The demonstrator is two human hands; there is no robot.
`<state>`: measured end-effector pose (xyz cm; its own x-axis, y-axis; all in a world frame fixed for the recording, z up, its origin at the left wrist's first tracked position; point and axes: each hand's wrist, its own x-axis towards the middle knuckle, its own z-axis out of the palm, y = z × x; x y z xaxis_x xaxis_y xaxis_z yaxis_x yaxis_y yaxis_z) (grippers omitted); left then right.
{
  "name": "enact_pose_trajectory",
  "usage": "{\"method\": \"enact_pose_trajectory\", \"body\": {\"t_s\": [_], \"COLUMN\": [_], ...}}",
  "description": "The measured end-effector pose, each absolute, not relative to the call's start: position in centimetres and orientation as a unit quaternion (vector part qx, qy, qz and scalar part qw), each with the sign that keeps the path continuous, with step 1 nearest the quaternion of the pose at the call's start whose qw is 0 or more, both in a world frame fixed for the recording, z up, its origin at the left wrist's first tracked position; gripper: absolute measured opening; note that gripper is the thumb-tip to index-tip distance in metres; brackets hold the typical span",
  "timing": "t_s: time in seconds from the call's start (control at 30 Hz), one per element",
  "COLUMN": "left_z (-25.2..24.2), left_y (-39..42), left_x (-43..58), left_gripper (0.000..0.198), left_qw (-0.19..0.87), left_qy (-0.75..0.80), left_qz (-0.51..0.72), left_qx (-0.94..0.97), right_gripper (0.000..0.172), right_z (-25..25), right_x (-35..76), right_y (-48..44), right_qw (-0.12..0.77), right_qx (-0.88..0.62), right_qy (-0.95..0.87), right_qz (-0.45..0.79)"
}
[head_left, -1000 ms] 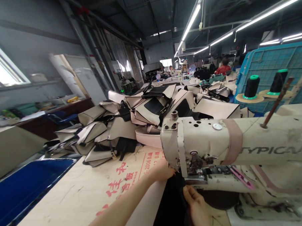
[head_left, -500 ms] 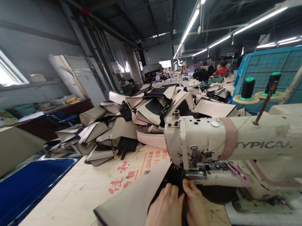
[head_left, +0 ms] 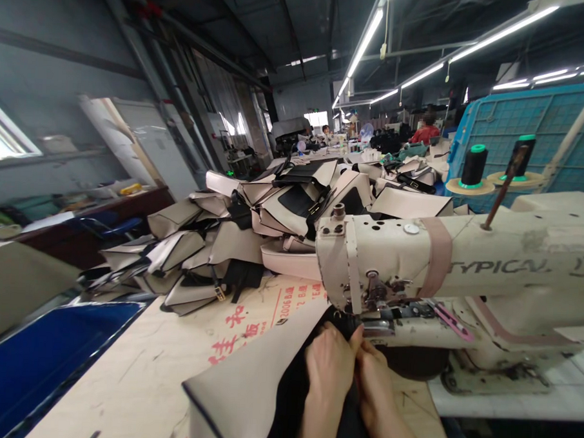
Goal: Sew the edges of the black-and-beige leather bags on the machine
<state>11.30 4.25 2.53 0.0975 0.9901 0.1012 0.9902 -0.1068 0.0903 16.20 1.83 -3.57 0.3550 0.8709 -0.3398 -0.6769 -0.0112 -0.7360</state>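
Note:
A beige and black bag (head_left: 253, 379) lies under the head of the sewing machine (head_left: 387, 255), its black side toward me. My left hand (head_left: 332, 356) is closed on the black material just in front of the needle area. Close beside it, my right hand (head_left: 372, 377) pinches the black edge, the thumbs of both hands near each other. The fingertips and the exact edge they grip are partly hidden. A pink-handled tool (head_left: 452, 321) rests on the machine's lower arm.
Several beige and black bags (head_left: 237, 246) are piled behind the machine on the wooden board (head_left: 135, 367). A blue-lined bin (head_left: 58, 357) stands at left. Black thread spools (head_left: 474, 165) stand behind the machine, by a blue mesh crate (head_left: 533, 126). A person in red (head_left: 425, 133) sits far back.
Both hands have moved up and closer to the needle area, the left hand now more bunched on the bag's black part. The camera view has shifted slightly.

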Motion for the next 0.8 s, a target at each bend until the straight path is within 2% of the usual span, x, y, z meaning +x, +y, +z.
{"method": "enact_pose_trajectory", "body": {"t_s": [0.17,0.37,0.53,0.8], "left_z": [1.2,0.4,0.3,0.4], "left_y": [5.0,6.0,6.0,6.0], "left_x": [10.1,9.6,9.9,9.5], "left_gripper": [0.042,0.040,0.039,0.040], "left_qw": [-0.121,-0.260,-0.245,-0.218], "left_qy": [-0.658,-0.627,-0.643,-0.645], "left_qz": [-0.159,-0.265,-0.282,-0.258], "left_qx": [-0.726,-0.685,-0.669,-0.685], "right_gripper": [0.032,0.037,0.033,0.043], "right_z": [-3.6,-3.1,-3.2,-2.9], "right_x": [16.2,16.3,16.6,16.8], "right_y": [1.9,2.1,2.1,1.8], "right_qw": [0.668,0.666,0.664,0.653], "right_qx": [-0.424,-0.443,-0.466,-0.488], "right_qy": [-0.072,-0.043,-0.049,-0.062], "right_qz": [0.607,0.598,0.583,0.576]}}
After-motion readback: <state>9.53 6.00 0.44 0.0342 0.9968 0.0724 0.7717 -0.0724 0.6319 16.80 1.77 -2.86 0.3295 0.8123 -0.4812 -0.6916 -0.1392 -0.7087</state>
